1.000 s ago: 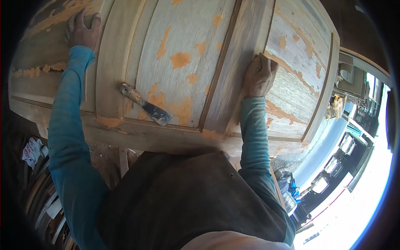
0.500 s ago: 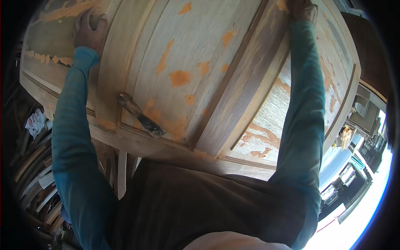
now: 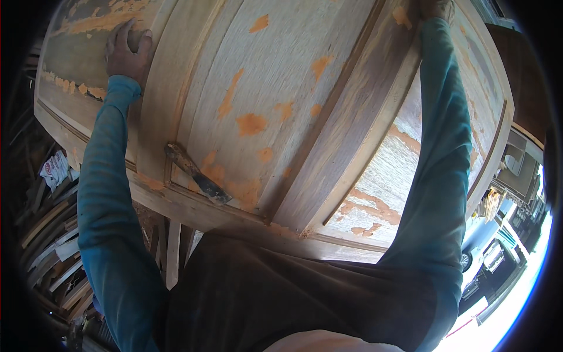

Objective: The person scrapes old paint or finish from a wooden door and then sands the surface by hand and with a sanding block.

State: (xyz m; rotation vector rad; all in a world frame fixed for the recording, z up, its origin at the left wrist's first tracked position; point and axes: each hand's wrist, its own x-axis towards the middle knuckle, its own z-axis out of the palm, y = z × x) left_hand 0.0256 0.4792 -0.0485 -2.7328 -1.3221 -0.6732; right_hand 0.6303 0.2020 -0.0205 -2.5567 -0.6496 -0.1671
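A large wooden panelled door (image 3: 281, 70) lies in front of me, its bare wood patched with orange filler (image 3: 251, 124). My left hand (image 3: 128, 51) rests on the left panel beside a raised rail, fingers spread and nothing in them. My right hand (image 3: 437, 9) is far out at the upper right, over the door's raised frame strip. The top edge of the view cuts off its fingers, so what it holds, if anything, is hidden. A putty knife (image 3: 196, 173) with a worn, stained handle lies on the near part of the middle panel, apart from both hands.
Stacked wood offcuts (image 3: 56, 252) and a white printed bag (image 3: 54, 170) are down at the left. A pale wooden leg (image 3: 173, 252) stands below the door's near edge. Dark brown furniture (image 3: 522, 88) is at the far right, with a bright opening below.
My right hand has moved outward to the right and farther up, partly leaving the view. My left hand stays at about the same place on the panel. The putty knife lies unmoved.
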